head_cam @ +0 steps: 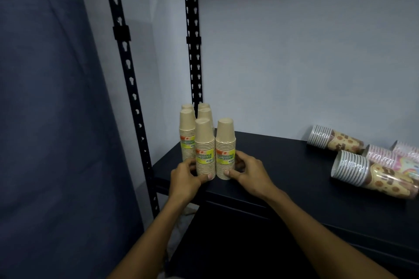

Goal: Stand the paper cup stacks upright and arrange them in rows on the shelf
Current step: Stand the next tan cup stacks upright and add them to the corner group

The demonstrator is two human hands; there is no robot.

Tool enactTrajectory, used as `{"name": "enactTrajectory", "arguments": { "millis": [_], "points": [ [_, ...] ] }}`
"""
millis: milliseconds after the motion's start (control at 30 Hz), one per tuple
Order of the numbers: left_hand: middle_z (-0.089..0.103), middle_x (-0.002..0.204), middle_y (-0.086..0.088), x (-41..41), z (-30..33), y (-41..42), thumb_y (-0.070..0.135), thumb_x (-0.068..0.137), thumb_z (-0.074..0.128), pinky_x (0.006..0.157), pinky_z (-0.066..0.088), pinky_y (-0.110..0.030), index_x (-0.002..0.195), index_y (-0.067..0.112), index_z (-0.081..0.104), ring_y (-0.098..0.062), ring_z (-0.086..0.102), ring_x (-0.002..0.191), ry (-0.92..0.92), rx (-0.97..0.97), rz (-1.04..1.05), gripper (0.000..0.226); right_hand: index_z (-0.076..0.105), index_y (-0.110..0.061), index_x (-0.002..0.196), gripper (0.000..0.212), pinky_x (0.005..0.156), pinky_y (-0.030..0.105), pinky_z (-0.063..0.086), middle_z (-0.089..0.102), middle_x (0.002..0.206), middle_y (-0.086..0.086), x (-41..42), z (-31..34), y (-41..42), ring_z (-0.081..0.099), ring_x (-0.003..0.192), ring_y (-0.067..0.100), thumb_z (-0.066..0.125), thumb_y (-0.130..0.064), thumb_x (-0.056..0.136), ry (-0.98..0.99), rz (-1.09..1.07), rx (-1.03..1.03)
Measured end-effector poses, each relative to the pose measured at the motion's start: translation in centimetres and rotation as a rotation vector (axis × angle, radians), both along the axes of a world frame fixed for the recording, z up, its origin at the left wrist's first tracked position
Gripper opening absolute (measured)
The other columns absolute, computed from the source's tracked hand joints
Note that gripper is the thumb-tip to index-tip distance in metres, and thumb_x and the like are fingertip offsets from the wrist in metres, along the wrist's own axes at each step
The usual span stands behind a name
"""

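Several tan paper cup stacks with yellow labels stand upright in rows at the left end of the dark shelf point(283, 165). My left hand point(186, 175) grips the base of the front-left stack point(204, 142), thumb in front. My right hand point(247, 171) grips the base of the front-right stack point(225, 140), thumb on its lower edge. Both stacks rest on the shelf, side by side and nearly touching. Behind them stand another stack point(187, 129) and further ones, partly hidden.
At the right end of the shelf several wrapped stacks lie on their sides: a giraffe-print one point(333, 140) at the back, a larger one point(367, 172) in front, a pink one point(390, 157) between. Black slotted uprights point(192, 52) rise at the left; a blue curtain point(45, 120) hangs beside.
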State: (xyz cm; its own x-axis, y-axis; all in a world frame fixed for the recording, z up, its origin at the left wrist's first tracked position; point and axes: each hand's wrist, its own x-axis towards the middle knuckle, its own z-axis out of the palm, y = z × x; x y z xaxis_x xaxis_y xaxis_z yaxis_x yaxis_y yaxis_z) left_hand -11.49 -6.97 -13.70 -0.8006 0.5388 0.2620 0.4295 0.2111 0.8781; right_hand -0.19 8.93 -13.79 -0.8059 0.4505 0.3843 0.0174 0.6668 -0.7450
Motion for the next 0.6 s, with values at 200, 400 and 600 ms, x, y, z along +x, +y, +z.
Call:
{"name": "enactTrajectory", "arguments": {
  "millis": [200,400,600],
  "points": [
    [0.068,0.116,-0.002,-1.7,0.0,-1.7,0.014,0.067,0.085,0.078,0.042,-0.011,0.119,0.012,0.061,-0.004,0.06,0.097,0.016,-0.004,0.059,0.057,0.055,-0.027,0.128,0.052,0.076,0.008,0.043,0.065,0.104,-0.014,-2.7,0.2,-1.6,0.06,0.091,-0.002,0.074,-0.022,0.081,-0.011,0.032,-0.02],
    [0.068,0.117,0.0,-2.7,-0.2,-1.7,0.018,0.068,0.084,0.074,0.041,-0.008,0.12,0.014,0.06,-0.001,0.058,0.093,0.038,-0.012,0.088,0.057,0.05,-0.022,0.132,0.057,0.079,0.011,0.041,0.06,0.109,-0.014,-4.1,0.3,-1.6,0.057,0.097,0.002,0.075,-0.023,0.081,-0.029,0.015,-0.025],
    [0.068,0.116,0.0,-3.4,-0.4,-1.6,0.02,0.068,0.085,0.079,0.044,-0.014,0.119,0.015,0.06,-0.002,0.058,0.096,0.044,-0.007,0.08,0.057,0.049,-0.025,0.129,0.059,0.072,0.007,0.039,0.06,0.104,-0.014,-4.5,0.5,-1.2,0.056,0.095,-0.002,0.077,-0.024,0.078,-0.03,-0.008,-0.076]
  ]
}}
